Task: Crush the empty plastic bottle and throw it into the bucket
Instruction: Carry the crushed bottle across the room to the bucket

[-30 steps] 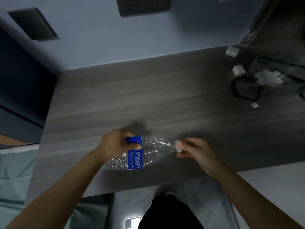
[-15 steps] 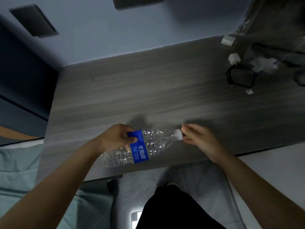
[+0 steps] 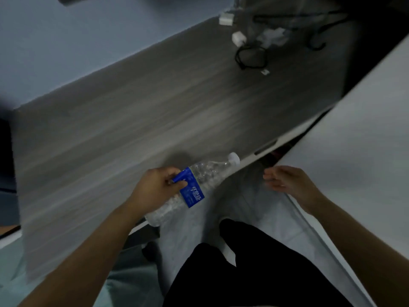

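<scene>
A clear crumpled plastic bottle (image 3: 199, 185) with a blue label and a white cap is held over the front edge of the grey wooden desk (image 3: 132, 120). My left hand (image 3: 155, 187) grips it around the label, with the cap end pointing up and to the right. About a hand's width right of the bottle, my right hand (image 3: 285, 180) hangs apart from it, fingers loosely spread and holding nothing. No bucket is in view.
At the desk's far right lie a coiled black cable (image 3: 251, 56) and white chargers (image 3: 239, 38). A white surface (image 3: 354, 151) fills the right side. My dark trouser legs (image 3: 243, 273) and pale floor are below. A teal fabric (image 3: 124, 280) is at lower left.
My right hand has let go of the bottle's cap and moved away to the right. The view has swung, and my left hand now carries the bottle past the desk's front edge.
</scene>
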Motion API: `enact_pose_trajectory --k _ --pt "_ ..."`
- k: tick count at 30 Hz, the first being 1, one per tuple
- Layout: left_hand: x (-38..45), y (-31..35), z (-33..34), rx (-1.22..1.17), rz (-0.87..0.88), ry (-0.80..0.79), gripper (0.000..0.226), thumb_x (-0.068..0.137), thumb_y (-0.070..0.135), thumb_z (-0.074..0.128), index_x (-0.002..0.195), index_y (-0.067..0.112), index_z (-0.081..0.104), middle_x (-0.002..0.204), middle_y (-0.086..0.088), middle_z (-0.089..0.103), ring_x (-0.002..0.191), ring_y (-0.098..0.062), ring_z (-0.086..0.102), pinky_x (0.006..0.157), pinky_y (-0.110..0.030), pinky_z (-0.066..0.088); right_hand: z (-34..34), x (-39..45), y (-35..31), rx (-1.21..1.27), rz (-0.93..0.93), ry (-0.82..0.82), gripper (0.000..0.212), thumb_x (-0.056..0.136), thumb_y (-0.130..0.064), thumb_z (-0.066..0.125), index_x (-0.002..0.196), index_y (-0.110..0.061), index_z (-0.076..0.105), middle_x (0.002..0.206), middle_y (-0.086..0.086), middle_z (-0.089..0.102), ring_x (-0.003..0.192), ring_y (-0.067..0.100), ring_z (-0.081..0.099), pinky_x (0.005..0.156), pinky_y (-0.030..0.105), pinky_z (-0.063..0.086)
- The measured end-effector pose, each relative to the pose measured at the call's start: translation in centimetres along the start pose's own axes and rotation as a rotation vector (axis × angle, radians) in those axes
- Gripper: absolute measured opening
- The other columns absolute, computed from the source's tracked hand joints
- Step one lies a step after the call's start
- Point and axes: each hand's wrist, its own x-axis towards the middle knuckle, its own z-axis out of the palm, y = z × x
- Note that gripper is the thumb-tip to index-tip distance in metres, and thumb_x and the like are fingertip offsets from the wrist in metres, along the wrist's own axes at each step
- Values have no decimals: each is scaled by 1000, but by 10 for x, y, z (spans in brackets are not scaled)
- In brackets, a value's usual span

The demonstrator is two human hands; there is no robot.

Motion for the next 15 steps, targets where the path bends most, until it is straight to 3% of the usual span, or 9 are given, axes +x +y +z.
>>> enact_pose_trajectory --k 4,7,15 --pt "-7 -11 30 165 68 -101 22 87 22 59 106 11 63 91 -16 71 80 -30 65 75 -40 51 -7 -35 58 39 90 159 22 93 -11 43 99 -3 62 100 19 63 83 29 61 75 26 48" --pt "-19 -23 55 167 113 -230 21 89 22 55 106 9 57 97 -18 68 85 -32 64 79 -46 53 -4 -69 108 26 187 239 24 93 -16 43 99 -2 63 99 16 64 88 28 61 82 35 46" --pt "-47 -41 112 544 264 -351 24 94 30 44 107 12 51 93 -15 69 80 -30 63 63 -35 43 1 -192 233 185 406 495 24 94 -19 43 100 -7 63 98 13 65 88 26 62 82 36 46"
